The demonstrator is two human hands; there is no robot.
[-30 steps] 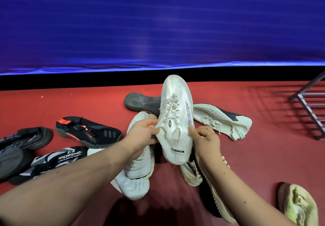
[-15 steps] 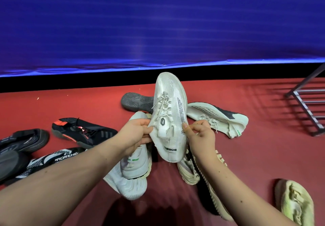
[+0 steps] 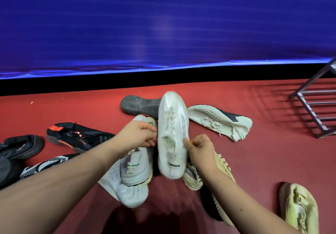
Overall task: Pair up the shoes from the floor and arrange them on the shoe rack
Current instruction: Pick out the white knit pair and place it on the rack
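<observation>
White sneaker [image 3: 172, 139] points toe to twelve o'clock; our left hand [image 3: 138, 135] grips its nine-o'clock side, our right hand [image 3: 198, 146] pinches its three-o'clock edge; shoe rack [image 3: 312, 103] at two o'clock.

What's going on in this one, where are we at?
A person holds up one white sneaker, toe pointing away, with the left hand gripping its left side and the right hand pinching its right edge. Below and around it, other shoes lie scattered on the red floor, among them a black shoe with orange trim, a white-and-black sneaker and a pale green shoe. The shoe rack stands at the far right, only partly in view.
</observation>
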